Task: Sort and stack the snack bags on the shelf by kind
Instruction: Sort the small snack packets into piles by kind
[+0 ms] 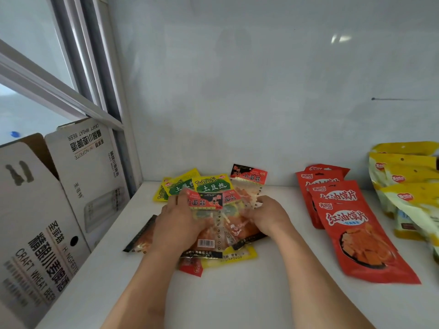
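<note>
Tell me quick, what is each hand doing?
Left hand: fingers curled on the mixed snack bag pile, gripping it.
Right hand: grips the pile's other side.

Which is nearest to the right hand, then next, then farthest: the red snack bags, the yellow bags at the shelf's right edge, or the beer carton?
From the right hand:
1. Red snack bags, just to its right.
2. Yellow bags, far right.
3. Beer carton, far left, beyond the left hand.

White beer carton (59, 198) stands beside window frame (78, 74).
</note>
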Motion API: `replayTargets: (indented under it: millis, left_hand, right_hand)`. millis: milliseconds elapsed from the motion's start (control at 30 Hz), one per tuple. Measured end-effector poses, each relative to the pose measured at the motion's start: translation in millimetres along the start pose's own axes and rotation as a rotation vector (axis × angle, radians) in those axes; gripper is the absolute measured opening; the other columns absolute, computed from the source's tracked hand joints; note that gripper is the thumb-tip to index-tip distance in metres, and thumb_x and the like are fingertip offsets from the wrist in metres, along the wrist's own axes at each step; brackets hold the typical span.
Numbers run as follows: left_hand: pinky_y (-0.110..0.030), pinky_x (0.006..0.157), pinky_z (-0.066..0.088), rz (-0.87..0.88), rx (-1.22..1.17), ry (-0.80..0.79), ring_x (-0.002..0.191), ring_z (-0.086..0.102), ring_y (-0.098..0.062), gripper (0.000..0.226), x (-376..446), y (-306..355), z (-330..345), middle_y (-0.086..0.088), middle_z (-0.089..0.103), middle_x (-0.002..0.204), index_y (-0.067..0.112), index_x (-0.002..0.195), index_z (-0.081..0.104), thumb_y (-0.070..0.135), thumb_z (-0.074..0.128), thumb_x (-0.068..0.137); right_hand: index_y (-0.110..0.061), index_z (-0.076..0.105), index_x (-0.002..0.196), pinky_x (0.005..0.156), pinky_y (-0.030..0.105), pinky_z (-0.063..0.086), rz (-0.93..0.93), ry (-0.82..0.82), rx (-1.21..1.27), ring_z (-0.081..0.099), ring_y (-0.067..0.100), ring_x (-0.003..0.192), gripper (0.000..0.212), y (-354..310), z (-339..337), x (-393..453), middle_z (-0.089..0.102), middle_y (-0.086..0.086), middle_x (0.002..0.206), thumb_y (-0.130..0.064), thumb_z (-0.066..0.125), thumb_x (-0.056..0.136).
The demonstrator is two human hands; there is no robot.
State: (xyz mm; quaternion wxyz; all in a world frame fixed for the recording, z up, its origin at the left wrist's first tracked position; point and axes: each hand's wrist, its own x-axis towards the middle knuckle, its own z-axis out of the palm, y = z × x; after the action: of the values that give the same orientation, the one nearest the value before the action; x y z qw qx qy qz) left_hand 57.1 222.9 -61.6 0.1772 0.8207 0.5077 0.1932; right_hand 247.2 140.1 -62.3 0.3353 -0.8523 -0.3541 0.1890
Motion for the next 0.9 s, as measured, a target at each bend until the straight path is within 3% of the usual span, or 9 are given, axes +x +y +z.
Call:
replayTargets:
  millis: [100, 167, 267, 400, 500, 567, 733, 833, 900]
  left_hand:
    - [-0.044, 0.104, 0.043, 0.017, -0.030, 0.011, 0.136, 0.044, -0.029, 0.100, -1.3, 2.5, -2.0, -0.005, 0.024, 0.157, 0.026, 0.158, 0.011, 0.050, 0.073, 0.083]
    - [-0.043, 0.102, 0.046, 0.036, -0.018, 0.023, 0.133, 0.047, -0.028, 0.095, -2.1, 3.4, -3.8, -0.004, 0.022, 0.156, 0.028, 0.157, 0.014, 0.047, 0.072, 0.084]
    - [-0.039, 0.104, 0.044, 0.020, -0.092, 0.019, 0.132, 0.048, -0.026, 0.086, -1.1, 4.5, -7.2, -0.005, 0.024, 0.154, 0.029, 0.156, 0.023, 0.038, 0.073, 0.087]
    - [-0.039, 0.103, 0.048, -0.049, -0.286, -0.044, 0.119, 0.058, -0.028, 0.074, 2.4, -0.5, -11.0, -0.011, 0.041, 0.148, 0.037, 0.151, 0.035, 0.028, 0.073, 0.087]
    - [-0.027, 0.072, 0.053, -0.078, -0.437, -0.060, 0.080, 0.064, -0.015, 0.069, 2.5, -2.7, -12.5, -0.001, 0.069, 0.100, 0.039, 0.149, 0.037, 0.020, 0.069, 0.091]
    - [-0.024, 0.063, 0.047, -0.089, -0.519, -0.060, 0.069, 0.057, -0.009, 0.067, 3.2, -2.7, -12.5, 0.011, 0.061, 0.081, 0.037, 0.150, 0.036, 0.015, 0.065, 0.094]
    - [-0.045, 0.091, 0.056, -0.136, -0.746, -0.102, 0.101, 0.070, -0.022, 0.073, 4.3, 1.4, -11.4, 0.001, 0.070, 0.119, 0.045, 0.150, 0.029, 0.013, 0.064, 0.094]
    - [-0.049, 0.093, 0.056, -0.132, -0.878, -0.123, 0.103, 0.071, -0.022, 0.076, 4.5, 9.3, -9.0, 0.003, 0.069, 0.121, 0.047, 0.150, 0.027, 0.010, 0.064, 0.095]
    - [-0.049, 0.096, 0.055, -0.106, -0.921, -0.119, 0.109, 0.069, -0.021, 0.080, 4.9, 19.3, -5.9, 0.000, 0.066, 0.128, 0.048, 0.149, 0.027, 0.011, 0.067, 0.091]
  right_hand:
    - [-0.010, 0.051, 0.141, 0.100, 0.034, 0.047, 0.015, 0.000, 0.103, 0.058, 0.027, 0.124, 0.068, 1.6, -1.9, 0.2, 0.058, 0.010, 0.140, -0.036, 0.076, 0.084]
    - [-0.008, 0.060, 0.132, 0.087, 0.028, 0.049, 0.018, -0.006, 0.167, 0.063, 0.024, 0.113, 0.052, 2.7, -5.2, 0.7, 0.062, 0.008, 0.131, -0.026, 0.076, 0.086]
    - [-0.009, 0.070, 0.097, 0.061, 0.021, 0.045, 0.000, -0.026, 0.267, 0.060, 0.009, 0.077, 0.011, 4.5, -9.5, -0.4, 0.066, 0.004, 0.100, -0.017, 0.073, 0.089]
    - [-0.007, 0.070, 0.085, 0.066, 0.031, 0.047, 0.024, -0.016, 0.338, 0.061, 0.017, 0.074, 0.012, 9.5, -11.9, 4.8, 0.070, 0.008, 0.085, -0.017, 0.066, 0.092]
    - [-0.013, 0.064, 0.074, 0.065, 0.029, 0.041, 0.031, -0.011, 0.413, 0.056, 0.017, 0.068, 0.018, 14.0, -14.9, 6.0, 0.064, 0.004, 0.075, -0.013, 0.061, 0.092]
    - [-0.015, 0.062, 0.074, 0.069, 0.031, 0.043, 0.049, -0.015, 0.489, 0.058, 0.020, 0.075, 0.018, 15.8, -15.3, 6.5, 0.066, 0.005, 0.080, -0.012, 0.061, 0.092]
    - [-0.015, 0.064, 0.087, 0.087, 0.045, 0.054, 0.099, -0.003, 0.648, 0.067, 0.028, 0.091, 0.012, 16.8, -18.1, 8.2, 0.072, 0.011, 0.096, -0.016, 0.057, 0.097]
    - [-0.013, 0.064, 0.093, 0.076, 0.036, 0.055, 0.075, -0.012, 0.694, 0.068, 0.022, 0.084, 0.015, 14.8, -21.4, 5.7, 0.072, 0.008, 0.093, -0.018, 0.053, 0.102]
    - [-0.013, 0.066, 0.099, 0.082, 0.040, 0.056, 0.054, -0.008, 0.727, 0.070, 0.022, 0.088, 0.017, 14.2, -23.5, 5.7, 0.074, 0.008, 0.097, -0.021, 0.052, 0.103]
